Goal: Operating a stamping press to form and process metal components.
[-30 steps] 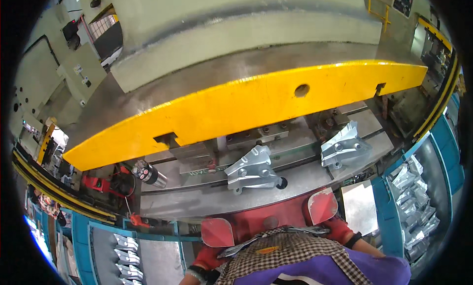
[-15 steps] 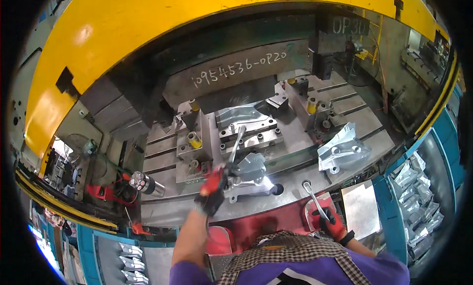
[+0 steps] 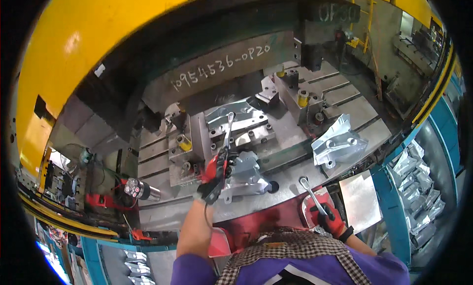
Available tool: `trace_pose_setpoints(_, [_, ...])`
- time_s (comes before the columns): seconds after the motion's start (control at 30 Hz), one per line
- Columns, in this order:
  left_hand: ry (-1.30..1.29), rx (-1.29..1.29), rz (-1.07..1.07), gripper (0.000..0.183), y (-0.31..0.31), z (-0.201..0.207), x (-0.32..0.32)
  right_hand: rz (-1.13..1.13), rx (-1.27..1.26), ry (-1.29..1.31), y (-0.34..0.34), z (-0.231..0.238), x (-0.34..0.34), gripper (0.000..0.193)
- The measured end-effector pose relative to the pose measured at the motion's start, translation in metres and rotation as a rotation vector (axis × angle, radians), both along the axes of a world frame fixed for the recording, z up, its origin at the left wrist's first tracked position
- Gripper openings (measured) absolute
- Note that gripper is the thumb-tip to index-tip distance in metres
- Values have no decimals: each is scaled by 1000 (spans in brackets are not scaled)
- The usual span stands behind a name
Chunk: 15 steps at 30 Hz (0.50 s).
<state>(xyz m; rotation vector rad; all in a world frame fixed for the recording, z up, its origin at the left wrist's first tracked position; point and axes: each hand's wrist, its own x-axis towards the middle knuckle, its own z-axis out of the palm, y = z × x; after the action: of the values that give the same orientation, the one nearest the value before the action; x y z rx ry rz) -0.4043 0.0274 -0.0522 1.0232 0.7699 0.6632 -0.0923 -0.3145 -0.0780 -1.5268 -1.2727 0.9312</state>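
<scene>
Wearing a red and black glove, my left hand (image 3: 215, 173) is closed round the handle of a silver hand tool with a round head (image 3: 229, 130). That head is at the near edge of a formed sheet-metal part (image 3: 231, 109) in the die; whether it touches cannot be told. Beside my left hand, a second formed part (image 3: 249, 174) lies on the press bed's front. Another silver round-headed tool (image 3: 311, 192) is gripped by my gloved right hand (image 3: 332, 221), low at the right, its head over the bed's front edge. A third formed part (image 3: 340, 141) lies on the bed's right side.
The yellow press frame (image 3: 93, 34) arches overhead, with a dark upper die (image 3: 221, 63) above the part. Guide blocks with yellow collars (image 3: 184, 143) flank the die. A blue bin (image 3: 394, 206) at right holds several formed parts. A metal cylinder (image 3: 143, 189) stands at left.
The view has shifted and tilted slightly. My left hand has pushed its tool a little farther in, its head now nearer the part in the die. My right hand keeps nearly the same place.
</scene>
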Motion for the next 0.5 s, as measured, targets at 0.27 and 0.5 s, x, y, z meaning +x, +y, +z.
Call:
trace_pose_setpoints(0.27, [191,-38,44,44,-205,24,-60,19,15,251,-2,-12,0,49])
trace_pose_setpoints(0.5, [426,75,77,41,-235,56,-39,-62,4,547,-4,-5,4,49])
